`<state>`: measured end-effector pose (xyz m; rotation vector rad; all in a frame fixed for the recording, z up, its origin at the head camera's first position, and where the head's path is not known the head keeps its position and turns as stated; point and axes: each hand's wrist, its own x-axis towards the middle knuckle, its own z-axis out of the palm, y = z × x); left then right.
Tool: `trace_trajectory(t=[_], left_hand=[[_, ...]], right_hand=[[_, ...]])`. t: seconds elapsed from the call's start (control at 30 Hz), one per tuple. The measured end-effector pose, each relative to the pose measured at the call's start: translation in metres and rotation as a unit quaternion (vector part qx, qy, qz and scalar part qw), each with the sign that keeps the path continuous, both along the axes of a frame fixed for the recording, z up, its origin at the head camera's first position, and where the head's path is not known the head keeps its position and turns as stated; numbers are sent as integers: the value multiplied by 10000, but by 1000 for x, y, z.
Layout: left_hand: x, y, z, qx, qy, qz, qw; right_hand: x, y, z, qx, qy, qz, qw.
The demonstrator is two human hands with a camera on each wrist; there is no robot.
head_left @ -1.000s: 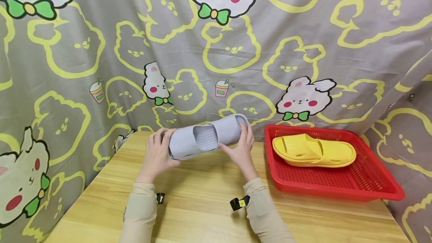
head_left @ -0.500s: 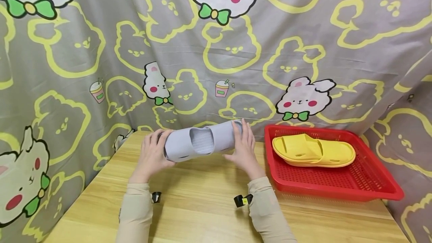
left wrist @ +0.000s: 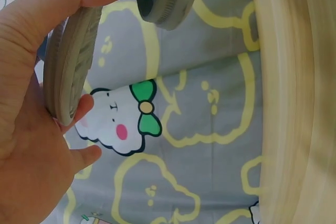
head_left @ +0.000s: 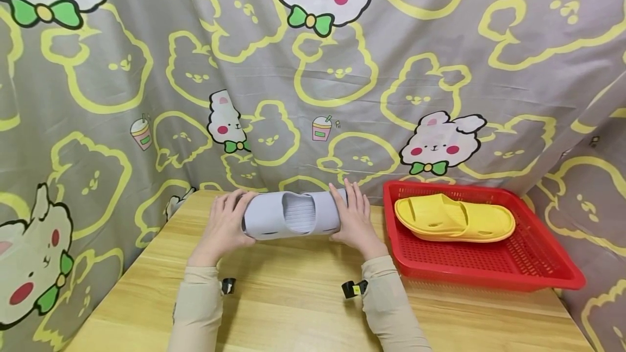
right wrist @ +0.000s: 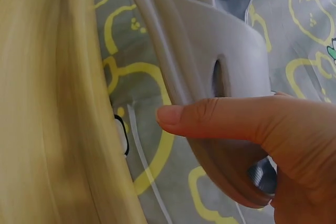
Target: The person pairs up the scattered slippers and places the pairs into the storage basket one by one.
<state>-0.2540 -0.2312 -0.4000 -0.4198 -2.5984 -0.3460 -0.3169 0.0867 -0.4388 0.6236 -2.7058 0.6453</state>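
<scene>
A pair of light grey slippers [head_left: 266, 215], fitted together heel to toe with a strap toward each end, is held sideways above the table [head_left: 288, 303]. My left hand [head_left: 222, 227] grips the left end; the left wrist view shows a ridged slipper end [left wrist: 73, 69] between thumb and fingers. At the right end, my right hand [head_left: 357, 224] holds on with the thumb low and the fingers over the top. The right wrist view shows that thumb lying across the slipper's side [right wrist: 184, 66], below a slot in the strap. Most right fingertips are hidden there.
To the right, a red perforated plastic basket [head_left: 489, 280] stands on the wooden table, with yellow slippers [head_left: 484, 221] lying at its back. A patterned grey curtain [head_left: 342, 86] hangs behind the table. Small black devices [head_left: 353, 289] sit at both wrists.
The grey slippers have come down at the right end and turned nearly level. My right hand has shifted its grip, the fingers now over the top of that end. The basket and yellow slippers have not moved.
</scene>
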Motion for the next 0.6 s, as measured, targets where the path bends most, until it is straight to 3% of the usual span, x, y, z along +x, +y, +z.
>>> trace_trajectory(t=[0.23,0.6], left_hand=[[2,1,2,90,-114,-43,9999],[4,4,3,-99,-136,18,9999]], right_hand=[[-2,3,-2,129,-182,88,9997],[-4,5,-8,170,-3,123,9998]])
